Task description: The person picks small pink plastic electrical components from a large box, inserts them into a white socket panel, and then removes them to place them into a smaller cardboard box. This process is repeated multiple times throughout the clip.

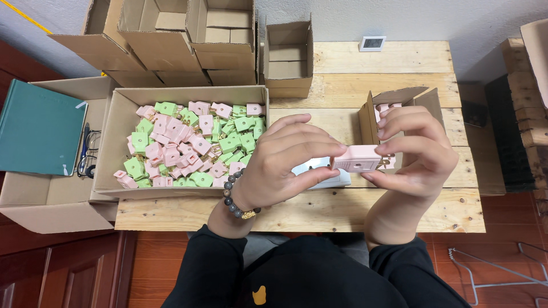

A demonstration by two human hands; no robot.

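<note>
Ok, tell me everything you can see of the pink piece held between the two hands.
The pink piece is a small blocky plug-like part, smooth and matte like moulded plastic, lying level and lengthwise between the hands. A small round mark shows on its near face, and brassy metal bits show at its right end. The left hand pinches its left end and the right hand grips its right end. It is held above the wooden table, in front of a small open cardboard box.

Bright, even overhead light falls across the pale wooden bench (pixel 399 74), with only soft, short shadows under the hands and inside the cardboard boxes. There is no glare. Focus is sharp throughout, though edges bow slightly outward at the corners.
</note>
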